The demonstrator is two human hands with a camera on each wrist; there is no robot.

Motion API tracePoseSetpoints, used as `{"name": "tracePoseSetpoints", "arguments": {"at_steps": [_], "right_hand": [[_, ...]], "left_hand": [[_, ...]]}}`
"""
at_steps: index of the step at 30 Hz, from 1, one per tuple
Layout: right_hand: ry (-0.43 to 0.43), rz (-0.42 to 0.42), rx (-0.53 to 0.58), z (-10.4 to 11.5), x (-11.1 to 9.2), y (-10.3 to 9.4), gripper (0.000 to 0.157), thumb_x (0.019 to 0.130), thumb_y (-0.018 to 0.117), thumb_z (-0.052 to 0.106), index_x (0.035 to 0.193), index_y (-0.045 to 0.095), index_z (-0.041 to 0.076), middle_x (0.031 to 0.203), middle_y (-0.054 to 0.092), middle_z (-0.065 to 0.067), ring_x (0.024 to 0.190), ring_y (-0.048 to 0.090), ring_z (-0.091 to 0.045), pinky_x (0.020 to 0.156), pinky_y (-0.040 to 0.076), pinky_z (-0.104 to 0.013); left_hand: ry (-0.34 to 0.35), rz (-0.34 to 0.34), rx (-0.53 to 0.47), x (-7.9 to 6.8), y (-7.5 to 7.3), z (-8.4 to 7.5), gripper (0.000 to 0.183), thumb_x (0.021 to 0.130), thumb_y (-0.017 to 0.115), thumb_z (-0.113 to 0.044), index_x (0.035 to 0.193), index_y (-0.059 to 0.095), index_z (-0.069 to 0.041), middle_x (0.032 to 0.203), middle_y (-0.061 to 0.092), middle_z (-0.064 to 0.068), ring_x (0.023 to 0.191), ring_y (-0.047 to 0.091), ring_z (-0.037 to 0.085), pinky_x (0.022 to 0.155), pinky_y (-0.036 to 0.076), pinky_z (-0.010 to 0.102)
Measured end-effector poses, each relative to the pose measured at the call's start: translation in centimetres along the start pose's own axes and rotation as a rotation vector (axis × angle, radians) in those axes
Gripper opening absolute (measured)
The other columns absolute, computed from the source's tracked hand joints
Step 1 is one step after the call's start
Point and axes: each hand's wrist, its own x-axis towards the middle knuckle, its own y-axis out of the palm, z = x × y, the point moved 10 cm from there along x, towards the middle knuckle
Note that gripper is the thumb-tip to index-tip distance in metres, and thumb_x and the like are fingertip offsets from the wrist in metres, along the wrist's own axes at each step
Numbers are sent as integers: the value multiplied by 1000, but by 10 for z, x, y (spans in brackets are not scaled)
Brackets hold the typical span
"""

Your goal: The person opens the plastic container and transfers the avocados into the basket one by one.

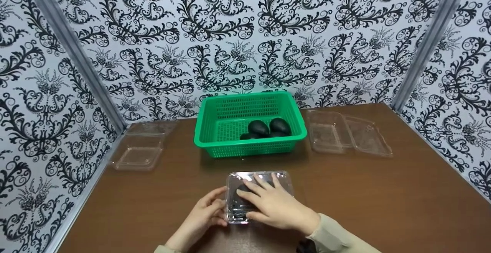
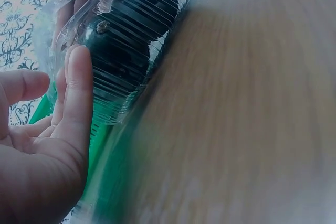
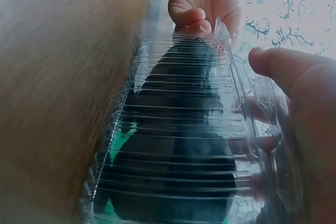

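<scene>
A clear plastic clamshell box [image 1: 232, 203] with dark avocados [image 3: 173, 174] inside sits on the table near me. Across its lid, my right hand [image 1: 278, 205] rests with spread fingers. At the box's left side is my left hand [image 1: 207, 211], its fingertips against the wall; in the left wrist view its fingers [image 2: 79, 77] are fairly straight. Through the ribbed wall in that view, a dark avocado [image 2: 118, 51] shows its stem end. The lid edge stands slightly apart from the base in the right wrist view.
Behind the box stands a green basket [image 1: 249, 144] with several dark avocados [image 1: 258, 127] at its right side. One open clear clamshell [image 1: 140, 155] lies at the left, and another open clamshell [image 1: 326, 130] lies at the right. Patterned walls [image 1: 238, 34] enclose the brown table [image 1: 368, 191].
</scene>
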Motion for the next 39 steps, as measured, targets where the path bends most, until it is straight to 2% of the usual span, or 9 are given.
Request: {"name": "tracePoseSetpoints", "arguments": {"at_steps": [9, 14, 23, 26, 33, 39], "right_hand": [[-10, 4, 70, -2, 0, -1, 64, 96, 41, 60, 150, 36, 26, 155, 29, -8, 143, 20, -36, 103, 19, -74], [-29, -3, 136, -6, -2, -6, 68, 92, 54, 57, 150, 37, 25, 156, 28, -5, 143, 20, -33, 106, 16, -72], [-27, -63, 168, -23, -28, -21, 73, 82, 70, 48, 144, 46, 19, 153, 34, -8, 142, 25, -34, 112, 21, -58], [-1, -87, 175, -30, -38, -26, 73, 80, 73, 46, 143, 47, 20, 152, 36, -9, 141, 25, -38, 112, 24, -57], [67, -146, 158, -38, -52, -29, 69, 77, 76, 45, 137, 55, 18, 149, 42, -7, 139, 29, -39, 98, 45, -52], [65, -194, 171, -38, -53, -33, 64, 73, 79, 36, 129, 62, 12, 143, 49, -12, 135, 35, -42, 100, 43, -53]], "left_hand": [[24, 13, -13, -2, 1, 1, 68, 90, 57, -2, 147, 22, 8, 87, 60, 6, 66, 59, 13, 60, 56, 26], [20, 2, -20, -2, 2, 1, 68, 88, 57, 0, 146, 23, 9, 84, 59, 4, 66, 59, 13, 59, 56, 27], [30, -3, -10, -1, 4, -3, 68, 86, 57, 3, 146, 24, 10, 83, 59, 4, 64, 59, 13, 57, 56, 26], [35, -6, 9, -1, 3, -4, 67, 86, 56, 4, 145, 25, 10, 82, 58, 3, 62, 57, 12, 56, 55, 26], [43, 2, 8, 0, 2, -2, 67, 87, 56, 4, 145, 24, 10, 82, 57, 3, 63, 58, 13, 57, 56, 27], [53, 8, 14, 0, 4, -4, 66, 88, 56, 3, 145, 23, 11, 83, 59, 4, 63, 58, 13, 57, 57, 28]]}}
